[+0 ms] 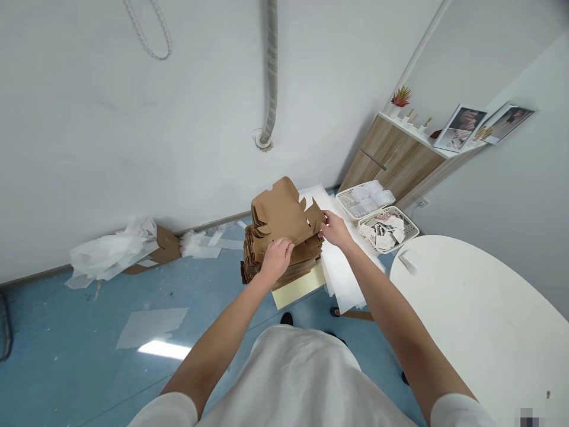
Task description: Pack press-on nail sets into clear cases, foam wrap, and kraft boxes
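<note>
A flat brown cardboard box blank (281, 212) is lifted at a tilt above a stack of similar brown blanks (306, 256). My left hand (275, 258) grips the blank's lower edge. My right hand (334, 229) pinches its right-hand flap. The stack rests on a pale yellow surface (297, 289) in front of me, above the blue floor.
White paper sheets (341, 268) lie right of the stack. Two white baskets (387, 228) with small packets stand beyond them. A round white table (480, 320) is at right, a wooden cabinet (395, 160) behind. Crumpled white paper and a cardboard box (153, 250) lie by the wall at left.
</note>
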The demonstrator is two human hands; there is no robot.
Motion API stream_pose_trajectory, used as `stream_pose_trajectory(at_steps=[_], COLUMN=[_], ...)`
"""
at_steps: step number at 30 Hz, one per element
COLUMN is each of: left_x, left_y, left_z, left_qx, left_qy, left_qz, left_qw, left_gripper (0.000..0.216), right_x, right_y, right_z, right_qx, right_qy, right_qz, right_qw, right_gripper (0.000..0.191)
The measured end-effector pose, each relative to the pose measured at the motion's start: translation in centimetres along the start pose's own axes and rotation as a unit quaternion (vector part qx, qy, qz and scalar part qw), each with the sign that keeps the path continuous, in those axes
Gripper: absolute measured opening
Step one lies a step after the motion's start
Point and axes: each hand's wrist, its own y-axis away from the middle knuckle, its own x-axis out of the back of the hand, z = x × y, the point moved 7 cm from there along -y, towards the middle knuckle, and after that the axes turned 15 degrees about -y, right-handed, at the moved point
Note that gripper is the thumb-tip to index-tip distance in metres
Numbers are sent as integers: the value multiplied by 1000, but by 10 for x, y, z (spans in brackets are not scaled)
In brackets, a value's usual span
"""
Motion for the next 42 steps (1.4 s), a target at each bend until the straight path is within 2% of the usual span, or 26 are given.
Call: stream_pose_trajectory(at_steps=[3, 7, 11, 13, 15, 17, 20, 25, 28, 31, 32, 33, 36, 38, 40, 42], left_x=[11, 14, -9, -26, -46, -65, -93, -141, -171, -198, -206, -213, -235, -253, -274, -290], left_y=[3, 7, 2, -6, -16, -25, -30, -20, -4, 13, 17, 20, 29, 46, 72, 98], left_z=[1, -14, -30, -28, -14, 13, 70, 174, 240, 303, 321, 337, 370, 385, 401, 419], left_qx=[28, 146, 250, 271, 258, 221, 166, 138, 128, 113, 101, 88, 64, 70, 87, 95], left_qy=[8, 30, 78, 133, 199, 259, 325, 348, 367, 403, 408, 404, 332, 264, 225, 248], left_qz=[44, 76, 29, 1, -32, -69, -132, -262, -386, -479, -485, -480, -425, -429, -486, -546], left_qw=[999, 986, 965, 953, 945, 938, 922, 890, 837, 772, 766, 774, 840, 861, 840, 794], left_gripper=[30, 50, 74, 84, 87, 85, 84, 90, 80, 66, 63, 60, 65, 77, 83, 73], right_x=[5, 23, 60, 84, 110, 137, 179, 240, 267, 292, 300, 308, 323, 327, 328, 328], right_y=[8, 27, 51, 64, 80, 98, 134, 206, 248, 290, 305, 320, 363, 385, 399, 406], right_z=[1, 6, 10, 14, 21, 31, 50, 95, 127, 161, 173, 185, 221, 242, 258, 270], right_qx=[11, 24, 45, 55, 61, 60, 56, 70, 77, 88, 90, 90, 78, 63, 49, 38], right_qy=[-48, -142, -207, -246, -288, -332, -397, -534, -608, -637, -639, -640, -650, -665, -681, -691], right_qz=[24, 47, 104, 141, 174, 209, 266, 342, 355, 375, 389, 403, 449, 469, 473, 463], right_qw=[998, 988, 972, 958, 940, 918, 876, 770, 706, 668, 658, 648, 608, 578, 557, 553], right_gripper=[41, 39, 38, 38, 39, 40, 40, 30, 27, 27, 27, 25, 17, 13, 12, 12])
